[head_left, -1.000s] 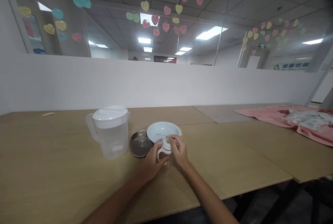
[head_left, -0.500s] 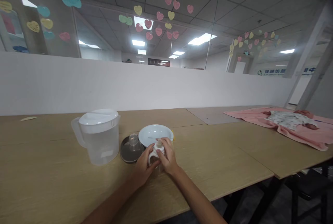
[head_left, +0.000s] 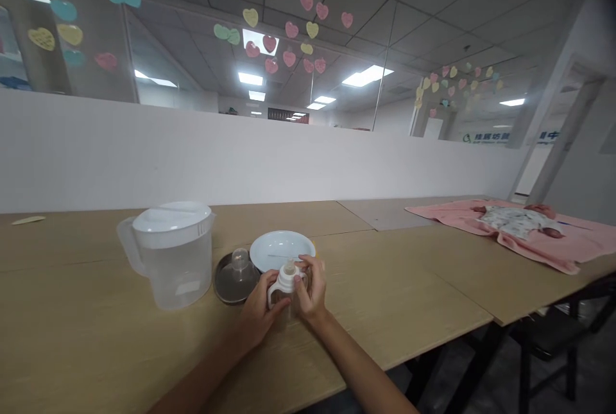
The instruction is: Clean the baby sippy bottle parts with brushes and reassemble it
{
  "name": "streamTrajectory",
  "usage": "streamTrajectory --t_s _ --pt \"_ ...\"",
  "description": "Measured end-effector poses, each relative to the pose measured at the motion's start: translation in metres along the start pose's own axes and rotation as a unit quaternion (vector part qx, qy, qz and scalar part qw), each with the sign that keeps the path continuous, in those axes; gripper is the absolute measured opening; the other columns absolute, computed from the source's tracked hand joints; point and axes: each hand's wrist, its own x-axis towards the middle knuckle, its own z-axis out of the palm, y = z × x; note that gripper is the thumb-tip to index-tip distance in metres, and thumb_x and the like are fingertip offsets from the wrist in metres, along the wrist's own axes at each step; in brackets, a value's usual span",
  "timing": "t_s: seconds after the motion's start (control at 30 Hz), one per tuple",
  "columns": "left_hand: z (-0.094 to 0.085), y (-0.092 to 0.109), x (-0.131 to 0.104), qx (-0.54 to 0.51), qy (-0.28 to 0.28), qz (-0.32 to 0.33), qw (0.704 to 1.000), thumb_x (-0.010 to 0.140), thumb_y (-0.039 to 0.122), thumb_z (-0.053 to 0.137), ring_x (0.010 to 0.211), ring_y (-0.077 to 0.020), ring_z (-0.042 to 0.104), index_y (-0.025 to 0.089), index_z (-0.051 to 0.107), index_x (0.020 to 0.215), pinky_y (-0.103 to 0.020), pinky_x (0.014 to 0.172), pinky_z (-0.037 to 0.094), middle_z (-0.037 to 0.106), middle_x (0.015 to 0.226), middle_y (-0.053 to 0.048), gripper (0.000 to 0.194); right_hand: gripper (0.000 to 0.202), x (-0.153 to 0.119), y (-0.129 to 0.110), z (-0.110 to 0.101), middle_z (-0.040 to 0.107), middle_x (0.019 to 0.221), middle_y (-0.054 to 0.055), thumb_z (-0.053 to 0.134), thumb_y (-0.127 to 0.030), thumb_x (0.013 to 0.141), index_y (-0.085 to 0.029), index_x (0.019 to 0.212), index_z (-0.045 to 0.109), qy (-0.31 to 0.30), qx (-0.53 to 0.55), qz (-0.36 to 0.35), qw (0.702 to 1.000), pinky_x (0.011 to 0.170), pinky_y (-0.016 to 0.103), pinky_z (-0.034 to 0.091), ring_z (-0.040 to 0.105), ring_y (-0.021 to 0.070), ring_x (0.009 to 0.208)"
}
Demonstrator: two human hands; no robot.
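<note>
Low over the table, a baby bottle (head_left: 287, 282) with a white collar and side handles is held between my two hands, its teat end up. My left hand (head_left: 260, 305) wraps the left handle and the clear body. Around the collar's right side curl the fingers of my right hand (head_left: 312, 285), thumb in front. Just beyond is a white bowl (head_left: 262, 248) with a thin utensil in it that I cannot make out. To its left a clear domed cap (head_left: 240, 261) stands on a round dark metal tray (head_left: 226, 291).
A lidded clear plastic pitcher (head_left: 180, 273) of water stands on the left. On the right, a baby doll or baby in patterned clothes (head_left: 513, 221) lies on a pink towel (head_left: 452, 223). A low white wall (head_left: 269, 163) runs behind the table (head_left: 385, 292); a dark stool (head_left: 543, 337) is at lower right.
The bottle's top now tips more toward me, and the fingers of my right hand have shifted on the collar. The whole view has turned slightly to the right.
</note>
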Motion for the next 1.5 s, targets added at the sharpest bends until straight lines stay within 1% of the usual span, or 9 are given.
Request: streamTrajectory --t_s 0.23,0.43,0.67,0.77,0.9,0.97,1.2,1.33,1.5 --pt "-0.001 0.0 -0.002 -0.005 0.018 -0.012 1.0 0.083 0.042 0.055 0.103 -0.0229 0.057 0.019 0.045 0.114 -0.038 0.092 0.044 0.059 0.113 -0.009 0.04 0.019 -0.003 -0.011 -0.001 0.056 0.075 0.004 0.043 -0.031 0.08 -0.02 0.09 0.054 0.012 -0.068 -0.064 0.996 0.072 0.04 0.038 0.051 0.0192 0.07" --pt "0.001 -0.009 -0.004 0.013 0.021 0.011 1.0 0.086 0.042 0.049 0.118 -0.0257 0.048 0.019 0.034 0.134 -0.042 0.101 0.037 0.051 0.129 -0.013 0.056 0.016 -0.007 -0.012 0.005 0.06 0.078 0.005 0.045 -0.023 0.079 -0.021 0.092 0.055 -0.007 -0.089 -0.145 0.985 0.069 0.038 0.036 0.054 0.0196 0.07" --pt "0.0 -0.002 -0.004 -0.007 0.007 0.041 0.999 0.087 0.039 0.049 0.113 -0.0246 0.051 0.018 0.044 0.126 -0.039 0.097 0.04 0.055 0.124 -0.012 0.045 0.018 -0.013 -0.006 0.009 0.058 0.083 0.006 0.046 -0.026 0.082 -0.021 0.098 0.053 -0.003 -0.043 -0.068 0.997 0.072 0.037 0.043 0.054 0.0195 0.077" --pt "-0.002 0.0 -0.003 -0.001 -0.007 0.023 1.0 0.086 0.04 0.05 0.119 -0.0245 0.048 0.019 0.041 0.13 -0.04 0.101 0.037 0.051 0.131 -0.012 0.049 0.032 -0.012 -0.003 0.01 0.056 0.098 0.009 0.046 -0.03 0.083 -0.02 0.113 0.046 0.013 0.003 -0.008 1.0 0.08 0.039 0.044 0.054 0.0209 0.092" --pt "-0.005 0.0 -0.001 -0.018 -0.026 0.011 0.999 0.084 0.042 0.054 0.119 -0.0247 0.049 0.02 0.036 0.135 -0.04 0.101 0.038 0.05 0.133 -0.011 0.058 0.046 -0.005 0.0 0.011 0.057 0.116 0.009 0.045 -0.033 0.083 -0.021 0.127 0.041 -0.078 0.006 0.025 0.997 0.095 0.045 0.037 0.05 0.0236 0.109" --pt "-0.006 -0.001 0.0 -0.025 -0.03 -0.005 0.999 0.082 0.041 0.056 0.114 -0.0243 0.053 0.021 0.032 0.138 -0.04 0.098 0.041 0.053 0.13 -0.011 0.064 0.045 -0.002 -0.001 0.013 0.059 0.114 0.008 0.05 -0.033 0.08 -0.022 0.124 0.046 -0.099 -0.026 0.022 0.994 0.096 0.045 0.035 0.051 0.0242 0.109" --pt "-0.007 -0.003 -0.001 -0.019 -0.021 -0.015 0.999 0.081 0.035 0.057 0.108 -0.0229 0.057 0.019 0.029 0.139 -0.038 0.097 0.041 0.056 0.127 -0.011 0.066 0.036 0.0 -0.004 0.02 0.062 0.099 0.007 0.06 -0.036 0.074 -0.021 0.106 0.056 -0.07 -0.084 0.053 0.993 0.087 0.04 0.037 0.054 0.0235 0.094" --pt "-0.01 0.004 -0.001 -0.029 -0.046 -0.008 0.999 0.081 0.034 0.058 0.111 -0.0233 0.055 0.019 0.025 0.14 -0.039 0.099 0.039 0.06 0.123 -0.01 0.069 0.034 0.002 -0.002 0.01 0.061 0.096 0.004 0.05 -0.04 0.081 -0.022 0.11 0.056 -0.122 -0.036 0.047 0.991 0.087 0.039 0.034 0.053 0.022 0.093" --pt "-0.013 0.006 -0.001 -0.037 -0.06 -0.012 0.997 0.081 0.035 0.06 0.115 -0.0241 0.053 0.02 0.021 0.142 -0.041 0.1 0.036 0.057 0.127 -0.011 0.074 0.026 0.004 -0.001 0.004 0.057 0.086 0.002 0.05 -0.042 0.081 -0.021 0.094 0.06 -0.153 -0.026 0.047 0.987 0.082 0.037 0.035 0.051 0.0207 0.087"
